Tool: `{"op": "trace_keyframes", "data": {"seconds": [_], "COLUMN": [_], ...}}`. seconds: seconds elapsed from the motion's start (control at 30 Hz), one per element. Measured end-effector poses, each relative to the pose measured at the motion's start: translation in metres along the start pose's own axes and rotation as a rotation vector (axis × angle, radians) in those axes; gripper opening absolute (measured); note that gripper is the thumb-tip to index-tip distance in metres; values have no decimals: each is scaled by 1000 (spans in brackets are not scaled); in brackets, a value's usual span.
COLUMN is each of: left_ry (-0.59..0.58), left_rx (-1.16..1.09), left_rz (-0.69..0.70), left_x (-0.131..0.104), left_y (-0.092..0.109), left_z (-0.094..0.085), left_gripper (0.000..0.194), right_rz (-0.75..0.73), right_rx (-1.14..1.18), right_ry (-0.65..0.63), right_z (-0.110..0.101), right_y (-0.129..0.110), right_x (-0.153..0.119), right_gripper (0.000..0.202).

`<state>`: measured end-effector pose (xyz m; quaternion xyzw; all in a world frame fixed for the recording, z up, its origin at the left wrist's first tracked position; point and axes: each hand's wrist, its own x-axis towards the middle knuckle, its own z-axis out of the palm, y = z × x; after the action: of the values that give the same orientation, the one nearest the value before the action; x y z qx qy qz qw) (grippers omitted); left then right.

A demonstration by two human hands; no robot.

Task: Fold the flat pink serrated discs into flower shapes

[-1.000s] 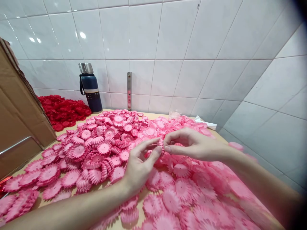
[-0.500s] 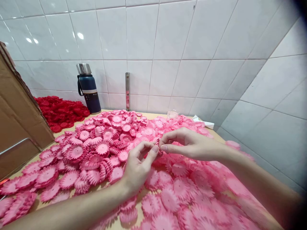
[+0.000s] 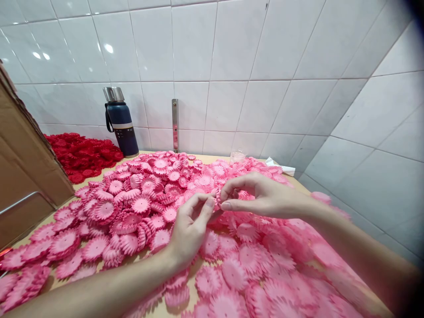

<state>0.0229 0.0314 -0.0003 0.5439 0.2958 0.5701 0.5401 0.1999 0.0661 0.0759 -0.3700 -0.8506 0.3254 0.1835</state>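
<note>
A small pink petal piece [image 3: 217, 197] is pinched between my two hands, above the middle of the table. My left hand [image 3: 192, 225] closes its thumb and index finger on the piece's left side. From the right, my right hand [image 3: 253, 194] grips its other edge with thumb and fingertips. Fingers hide much of the piece. Around and beneath both hands spreads a large heap of pink scalloped flower pieces [image 3: 141, 204], many with a small hole at the centre.
Red flower pieces [image 3: 84, 154] are piled at the back left beside a dark blue bottle [image 3: 123, 128]. A cardboard box [image 3: 26, 163] stands at the left edge. A clear cup [image 3: 237, 156] and white paper [image 3: 281, 168] lie near the tiled wall [image 3: 232, 101].
The view has shifted slightly. My fingers have moved a little around the pink piece, and more of it shows between my hands.
</note>
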Motion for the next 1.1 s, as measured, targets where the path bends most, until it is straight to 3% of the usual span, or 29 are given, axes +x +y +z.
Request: {"op": "trace_keyframes", "data": {"seconds": [0.37,0.6,1.1], "left_ry": [29,14,3], "left_rx": [-53,60,71], "left_rz": [-46,35,30], "left_x": [0,2,2], "left_y": [-1,-4,-2], "left_z": [1,-1,1], "left_gripper": [15,9,9], "right_rz": [19,40,32], "right_rx": [31,16,8], "right_ry": [-77,-71,-88], "right_z": [-1,-1,-2], "right_y": [4,4,2], "right_x": [0,-1,-1], "right_gripper": [18,19,23]}}
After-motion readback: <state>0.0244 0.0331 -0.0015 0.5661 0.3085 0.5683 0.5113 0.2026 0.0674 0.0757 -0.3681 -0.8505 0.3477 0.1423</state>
